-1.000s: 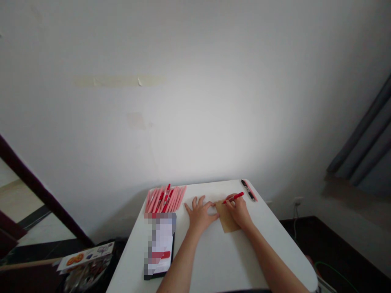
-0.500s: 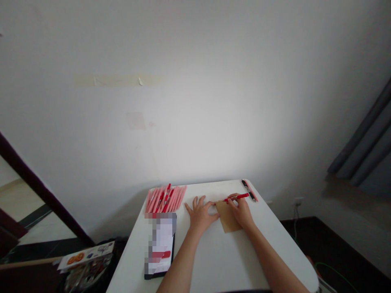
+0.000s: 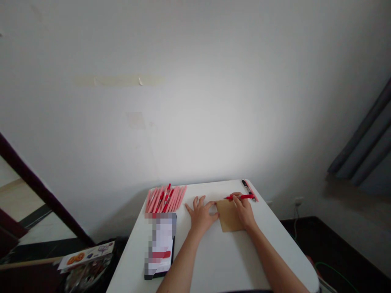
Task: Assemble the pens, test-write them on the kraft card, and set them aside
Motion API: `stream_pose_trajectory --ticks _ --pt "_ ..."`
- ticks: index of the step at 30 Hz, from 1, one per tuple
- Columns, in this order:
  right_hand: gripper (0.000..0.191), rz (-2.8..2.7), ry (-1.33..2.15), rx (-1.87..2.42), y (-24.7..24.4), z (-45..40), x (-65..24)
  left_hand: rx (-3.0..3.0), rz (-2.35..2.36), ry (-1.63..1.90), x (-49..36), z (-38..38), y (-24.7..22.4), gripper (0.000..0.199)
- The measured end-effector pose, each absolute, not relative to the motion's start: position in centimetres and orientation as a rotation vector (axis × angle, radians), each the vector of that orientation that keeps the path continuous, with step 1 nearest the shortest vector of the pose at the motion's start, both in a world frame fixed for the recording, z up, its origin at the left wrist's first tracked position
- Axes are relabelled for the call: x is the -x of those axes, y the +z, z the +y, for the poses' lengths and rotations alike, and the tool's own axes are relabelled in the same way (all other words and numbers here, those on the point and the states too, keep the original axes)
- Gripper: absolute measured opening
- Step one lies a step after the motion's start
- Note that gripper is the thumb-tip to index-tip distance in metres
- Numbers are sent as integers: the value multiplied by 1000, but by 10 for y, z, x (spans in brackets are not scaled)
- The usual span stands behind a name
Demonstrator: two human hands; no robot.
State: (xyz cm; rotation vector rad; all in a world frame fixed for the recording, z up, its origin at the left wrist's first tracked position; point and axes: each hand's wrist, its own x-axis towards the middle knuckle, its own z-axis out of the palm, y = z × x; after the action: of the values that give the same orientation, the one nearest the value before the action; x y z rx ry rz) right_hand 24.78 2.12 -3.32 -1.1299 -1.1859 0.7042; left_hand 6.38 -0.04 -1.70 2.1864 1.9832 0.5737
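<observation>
In my right hand a red pen is gripped between the fingers. Its tip points left, close to the top edge of a square brown paper on the white table. My left hand rests at the paper's left side with its fingers spread. The index finger and thumb of that hand touch the left edge of the paper. Part of the sheet's right side is hidden under my right hand.
A row of pink and red pens lies at the table's back left. A phone is in front of it. At the back right lie a black pen and a pink one. The wall stands behind the table.
My right hand has shifted slightly right with the red pen, whose tip now shows near the paper's top edge. The paper has turned slightly. My left hand has hardly moved.
</observation>
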Motion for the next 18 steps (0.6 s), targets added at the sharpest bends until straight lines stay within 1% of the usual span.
stream_pose_trajectory --ticks 3,7,10,12,15,16,18 --pt "35 -1083 762 1099 -32 22 -249 -2184 1989 563 -65 -1 -17 38" --pt "26 -941 920 947 -32 25 -250 -2169 2001 524 -65 -1 -14 40" --pt "21 -767 1168 753 -32 27 -251 -2163 1990 538 -65 -2 -14 42" --pt "23 -651 1343 639 -31 27 -251 -2166 1983 555 -65 -1 -14 42" --pt "32 -593 1454 547 -26 24 -252 -2168 1982 559 -65 -1 -15 42" --pt "31 -597 1470 538 -25 23 -253 -2166 1985 552 -65 -1 -15 42" --pt "24 -627 1485 565 -22 20 -255 -2161 1992 535 -65 -1 -15 43"
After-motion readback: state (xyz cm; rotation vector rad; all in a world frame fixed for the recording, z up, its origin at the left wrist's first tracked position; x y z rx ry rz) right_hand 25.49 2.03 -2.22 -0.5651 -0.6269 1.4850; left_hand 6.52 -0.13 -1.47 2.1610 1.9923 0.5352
